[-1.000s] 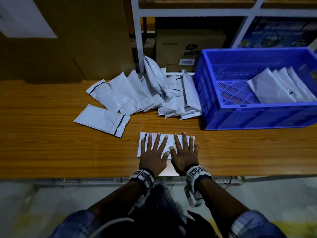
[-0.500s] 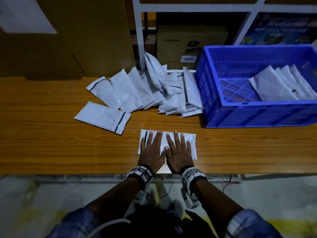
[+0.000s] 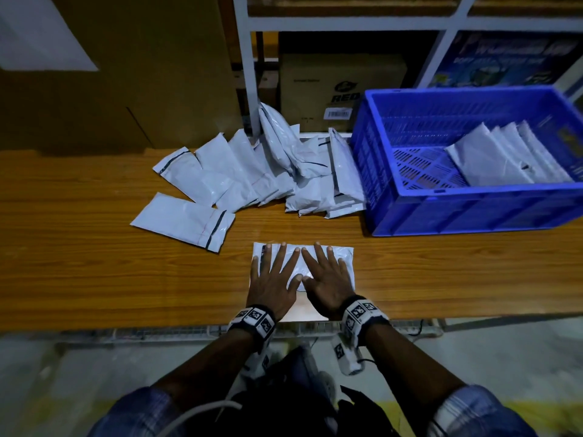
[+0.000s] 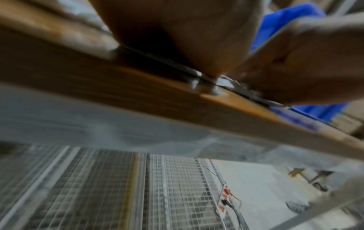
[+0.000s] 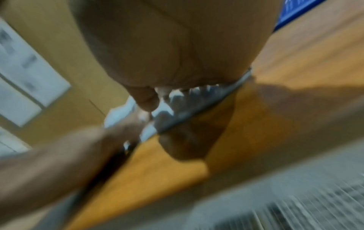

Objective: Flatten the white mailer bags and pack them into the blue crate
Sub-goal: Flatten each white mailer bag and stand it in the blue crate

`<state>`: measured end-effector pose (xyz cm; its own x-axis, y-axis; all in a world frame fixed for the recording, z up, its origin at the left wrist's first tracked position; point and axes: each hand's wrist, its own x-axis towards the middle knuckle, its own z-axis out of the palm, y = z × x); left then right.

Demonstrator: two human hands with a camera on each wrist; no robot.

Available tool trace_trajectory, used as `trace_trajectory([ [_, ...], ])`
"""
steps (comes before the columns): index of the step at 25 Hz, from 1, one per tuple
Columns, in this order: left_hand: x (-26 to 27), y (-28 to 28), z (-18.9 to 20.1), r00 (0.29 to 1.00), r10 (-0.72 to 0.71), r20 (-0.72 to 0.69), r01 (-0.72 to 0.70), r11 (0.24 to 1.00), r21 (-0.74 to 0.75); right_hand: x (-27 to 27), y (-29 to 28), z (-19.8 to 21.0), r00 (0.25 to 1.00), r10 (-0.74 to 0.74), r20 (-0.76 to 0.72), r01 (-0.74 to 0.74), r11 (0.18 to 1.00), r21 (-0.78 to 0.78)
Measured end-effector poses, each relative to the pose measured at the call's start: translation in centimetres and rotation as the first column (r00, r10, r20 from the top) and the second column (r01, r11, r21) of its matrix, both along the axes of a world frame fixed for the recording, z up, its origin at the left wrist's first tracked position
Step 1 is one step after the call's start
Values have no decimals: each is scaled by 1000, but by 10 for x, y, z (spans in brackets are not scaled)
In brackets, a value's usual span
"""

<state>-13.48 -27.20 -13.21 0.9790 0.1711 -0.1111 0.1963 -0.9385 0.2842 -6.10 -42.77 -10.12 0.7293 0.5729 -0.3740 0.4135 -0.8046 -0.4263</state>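
A white mailer bag (image 3: 345,257) lies flat near the front edge of the wooden table (image 3: 79,279). Both hands press down on it with straight, spread fingers: my left hand (image 3: 271,275) on its left half, my right hand (image 3: 328,279) on its right half, thumbs nearly touching. The wrist views are blurred; they show my left palm (image 4: 187,35) and my right palm (image 5: 173,43) flat on the bag at the table edge. A pile of white mailer bags (image 3: 284,171) lies behind. The blue crate (image 3: 473,212) at the right holds several flattened bags (image 3: 504,156).
One single mailer bag (image 3: 183,220) lies apart, left of the pile. A white shelf frame (image 3: 246,74) and cardboard boxes (image 3: 340,89) stand behind the table. A big brown carton (image 3: 142,74) fills the back left. Below the table edge runs a wire grid (image 4: 118,194) with a power strip (image 4: 224,200).
Both hands have slid a little forward and apart over the bag, still pressing it flat. The bag has stayed in place.
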Motion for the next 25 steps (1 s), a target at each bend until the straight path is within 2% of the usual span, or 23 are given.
trace_trajectory([
  [3,3,1,0,1000,14,-10,-14,1000,13,-3,-6,12,989,-72,129,59,993,105],
  [5,4,0,-1,1000,10,-10,-10,1000,12,-8,-6,11,973,-95,208,80,994,80],
  [10,2,0,-4,1000,4,7,-4,1000,26,-17,0,-13,977,-75,200,85,996,-39],
  [20,5,0,-3,1000,0,-14,1,1000,17,-10,0,-15,980,-55,191,69,996,-65],
  [25,0,17,5,983,-145,-115,146,989,-6,-11,-5,-15,982,-41,185,53,997,-60],
])
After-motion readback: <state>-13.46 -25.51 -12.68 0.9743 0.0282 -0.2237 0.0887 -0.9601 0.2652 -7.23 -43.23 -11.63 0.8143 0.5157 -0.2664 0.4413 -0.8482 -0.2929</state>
